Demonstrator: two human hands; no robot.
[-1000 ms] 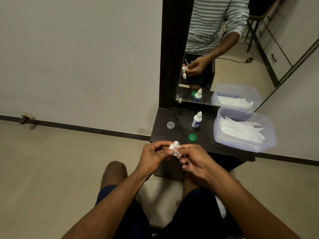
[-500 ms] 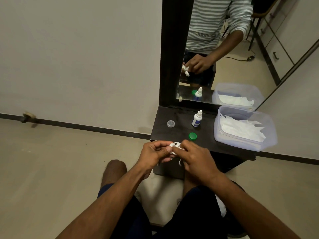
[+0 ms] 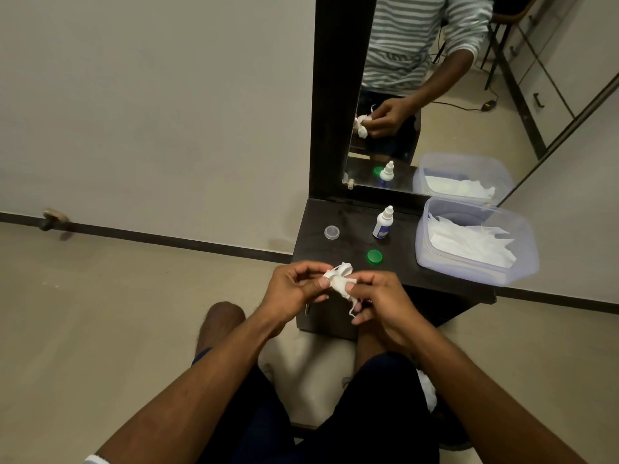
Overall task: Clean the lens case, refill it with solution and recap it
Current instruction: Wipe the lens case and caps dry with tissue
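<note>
From my remote feed, I see 2 bare hands meeting in mid-air just in front of the near edge of a dark wooden table (image 3: 338, 212). The left hand (image 3: 294, 289) has its thumb and curled fingers pinched on a small white plastic lens case (image 3: 341, 270), most of it wrapped in a crumpled white tissue (image 3: 338, 284). The right hand (image 3: 382, 303) grips the other side of that tissue, fingers curled, a thin twisted tail of paper hanging below them. I cannot tell which well of the case the tissue covers.

On the table beyond the hands, a round green screw cap (image 3: 374, 256) lies flat nearest the case. Farther back and to the left sits a small round translucent cap (image 3: 331, 232), well apart from the green one. A small white dropper bottle of solution with a blue label (image 3: 382, 224) stands upright near the back of the table, between the 2 caps and a clear rectangular plastic tub (image 3: 469, 262) at the right edge, which holds loose white tissues (image 3: 469, 239).

A dark-framed mirror (image 3: 338, 95) rises behind the table and reflects the bottle, the tub and a striped sleeve.
</note>
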